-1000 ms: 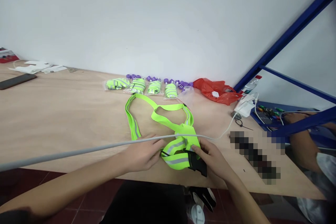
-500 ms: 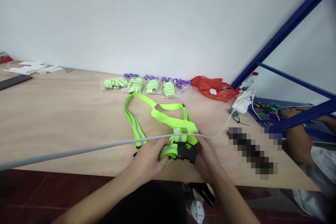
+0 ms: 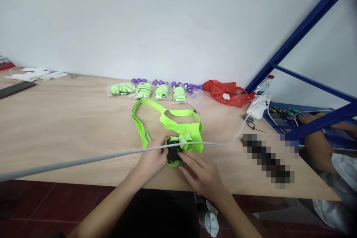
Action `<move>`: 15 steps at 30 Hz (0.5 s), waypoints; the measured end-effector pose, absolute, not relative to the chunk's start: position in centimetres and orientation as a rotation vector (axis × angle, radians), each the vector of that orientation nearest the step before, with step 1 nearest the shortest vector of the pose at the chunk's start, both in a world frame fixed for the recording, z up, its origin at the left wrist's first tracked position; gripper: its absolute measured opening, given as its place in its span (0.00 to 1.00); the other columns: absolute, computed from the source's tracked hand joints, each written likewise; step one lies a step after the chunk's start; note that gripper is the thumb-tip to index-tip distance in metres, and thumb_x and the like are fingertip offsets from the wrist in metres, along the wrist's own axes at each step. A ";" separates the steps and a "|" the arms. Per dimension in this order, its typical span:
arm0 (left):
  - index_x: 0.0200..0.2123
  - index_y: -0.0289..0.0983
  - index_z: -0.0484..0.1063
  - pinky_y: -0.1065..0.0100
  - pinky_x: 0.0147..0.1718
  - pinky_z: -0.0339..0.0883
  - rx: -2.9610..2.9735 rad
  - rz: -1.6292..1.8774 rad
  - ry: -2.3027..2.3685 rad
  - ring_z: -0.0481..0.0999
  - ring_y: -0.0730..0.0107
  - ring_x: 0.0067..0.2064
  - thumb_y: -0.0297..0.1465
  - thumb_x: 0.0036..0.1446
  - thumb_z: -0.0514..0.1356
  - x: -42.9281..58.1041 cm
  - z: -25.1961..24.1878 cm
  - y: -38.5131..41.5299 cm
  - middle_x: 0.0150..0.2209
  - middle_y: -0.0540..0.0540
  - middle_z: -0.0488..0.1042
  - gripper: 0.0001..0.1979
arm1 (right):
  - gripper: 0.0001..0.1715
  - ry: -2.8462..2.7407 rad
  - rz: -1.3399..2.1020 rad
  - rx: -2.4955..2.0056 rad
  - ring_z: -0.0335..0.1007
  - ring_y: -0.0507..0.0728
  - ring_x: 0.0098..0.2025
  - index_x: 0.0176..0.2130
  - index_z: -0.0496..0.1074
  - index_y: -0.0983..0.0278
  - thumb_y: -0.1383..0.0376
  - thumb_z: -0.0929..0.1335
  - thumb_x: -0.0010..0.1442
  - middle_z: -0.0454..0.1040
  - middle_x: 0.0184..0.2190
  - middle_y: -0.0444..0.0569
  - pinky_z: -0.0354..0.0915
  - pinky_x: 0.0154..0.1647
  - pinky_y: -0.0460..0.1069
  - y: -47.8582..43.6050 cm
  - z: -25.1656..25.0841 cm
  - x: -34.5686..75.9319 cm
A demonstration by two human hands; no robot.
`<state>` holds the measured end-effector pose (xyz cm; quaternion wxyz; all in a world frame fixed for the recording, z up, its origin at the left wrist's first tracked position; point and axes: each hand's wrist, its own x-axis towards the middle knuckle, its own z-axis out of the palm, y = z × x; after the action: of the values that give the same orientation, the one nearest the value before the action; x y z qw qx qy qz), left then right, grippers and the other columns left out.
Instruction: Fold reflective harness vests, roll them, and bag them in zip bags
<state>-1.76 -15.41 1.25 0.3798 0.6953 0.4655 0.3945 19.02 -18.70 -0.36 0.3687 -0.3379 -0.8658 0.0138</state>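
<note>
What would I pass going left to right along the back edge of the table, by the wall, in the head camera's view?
White papers → row of four bagged neon-yellow bundles → red plastic bag → water bottle, beside the blue frame.

The right hand [image 3: 202,173] has slid left and now lies over the black buckle [image 3: 173,152], which stuck out beyond it a second ago. The left hand [image 3: 152,158] has closed in against it, and the near end of the neon harness [image 3: 167,124] is bunched tighter, farther from the worktop [image 3: 69,126] edge
</note>
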 end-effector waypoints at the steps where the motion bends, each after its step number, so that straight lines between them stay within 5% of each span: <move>1: 0.52 0.39 0.71 0.61 0.51 0.68 1.752 1.020 1.185 0.78 0.59 0.49 0.24 0.58 0.52 -1.8 1.1 -15.2 0.48 0.45 0.79 0.20 | 0.26 -2.259 0.039 -0.936 0.79 0.61 0.47 0.62 0.65 0.63 0.68 0.67 0.66 0.79 0.49 0.56 0.76 0.45 0.54 -18.4 -0.5 19.0; 6: 0.49 0.38 0.73 0.60 0.51 0.69 1.525 1.100 1.155 0.76 0.56 0.50 0.31 0.58 0.57 -2.6 0.4 -14.0 0.46 0.44 0.79 0.15 | 0.40 -2.323 0.193 -1.406 0.78 0.67 0.49 0.71 0.52 0.64 0.63 0.67 0.64 0.78 0.51 0.60 0.76 0.40 0.57 -17.0 -1.8 19.5; 15: 0.43 0.39 0.75 0.68 0.31 0.75 0.735 1.431 0.917 0.80 0.63 0.36 0.33 0.48 0.70 -9.0 2.4 -11.6 0.40 0.47 0.81 0.17 | 0.15 -2.098 0.416 -1.345 0.76 0.60 0.41 0.44 0.72 0.63 0.69 0.63 0.57 0.78 0.39 0.52 0.70 0.42 0.52 -14.9 -0.8 25.1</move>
<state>-9.03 -11.60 2.38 0.6012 0.3172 0.3957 0.6175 25.15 -14.90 -0.80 0.3025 -0.5075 -0.7914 0.1570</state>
